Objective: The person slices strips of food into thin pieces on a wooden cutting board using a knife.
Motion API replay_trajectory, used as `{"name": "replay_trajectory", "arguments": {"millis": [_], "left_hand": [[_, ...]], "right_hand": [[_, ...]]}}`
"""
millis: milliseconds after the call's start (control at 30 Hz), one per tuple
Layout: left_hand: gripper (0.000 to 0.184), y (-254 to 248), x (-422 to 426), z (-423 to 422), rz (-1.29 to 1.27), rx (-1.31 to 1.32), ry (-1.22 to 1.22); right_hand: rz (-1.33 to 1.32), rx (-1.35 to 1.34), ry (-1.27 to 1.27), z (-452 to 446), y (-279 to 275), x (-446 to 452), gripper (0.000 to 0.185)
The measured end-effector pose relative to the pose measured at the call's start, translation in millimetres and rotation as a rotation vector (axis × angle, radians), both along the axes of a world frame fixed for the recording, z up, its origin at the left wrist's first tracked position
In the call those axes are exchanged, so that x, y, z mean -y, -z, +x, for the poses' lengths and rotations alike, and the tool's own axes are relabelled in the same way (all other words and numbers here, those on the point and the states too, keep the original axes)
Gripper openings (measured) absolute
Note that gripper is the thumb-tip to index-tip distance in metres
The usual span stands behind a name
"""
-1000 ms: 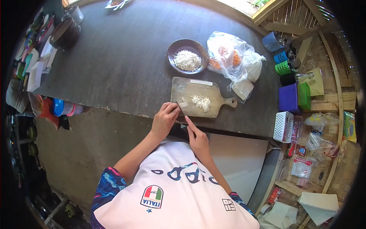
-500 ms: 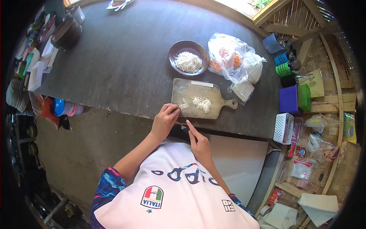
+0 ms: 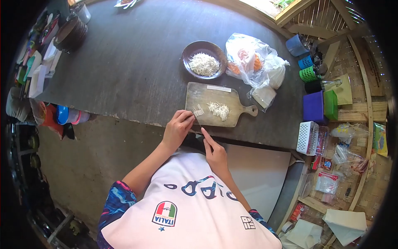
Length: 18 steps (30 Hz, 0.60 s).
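A wooden cutting board (image 3: 211, 97) with a handle lies at the table's front edge. At its left front corner my left hand (image 3: 177, 130) presses its closed fingers on a small bundle of pale strips (image 3: 198, 110). My right hand (image 3: 215, 150) is wrapped round a knife, its forefinger stretched along it; the thin blade (image 3: 198, 121) reaches the board beside my left fingertips. A pile of cut white strips (image 3: 219, 111) rests mid-board, and a flat white piece (image 3: 219, 89) lies near the far edge. Behind the board, a dark bowl (image 3: 188, 50) holds more white shreds.
Clear plastic bags (image 3: 248, 58) with orange items and a wrapped white block (image 3: 264, 96) lie right of the bowl. Stacked dark bowls (image 3: 71, 36) stand at the far left. Baskets, including a purple one (image 3: 314, 106), line the right wall.
The knife and my right hand have shifted slightly beside the strips, and more of the blade shows. My left hand remains at the bundle. The whole view has moved slightly.
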State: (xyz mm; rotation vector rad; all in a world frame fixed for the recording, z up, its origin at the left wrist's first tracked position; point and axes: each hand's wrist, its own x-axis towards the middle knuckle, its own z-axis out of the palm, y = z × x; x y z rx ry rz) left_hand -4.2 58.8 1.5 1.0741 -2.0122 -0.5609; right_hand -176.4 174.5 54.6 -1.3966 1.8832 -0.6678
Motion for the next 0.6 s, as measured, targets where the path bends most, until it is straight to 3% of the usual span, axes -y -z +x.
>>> {"name": "replay_trajectory", "arguments": {"millis": [600], "left_hand": [[0.02, 2.1, 0.9, 2.0, 0.011, -0.002, 0.01]], "right_hand": [[0.035, 0.031, 0.003, -0.6, -6.9, -3.4, 0.047]]}}
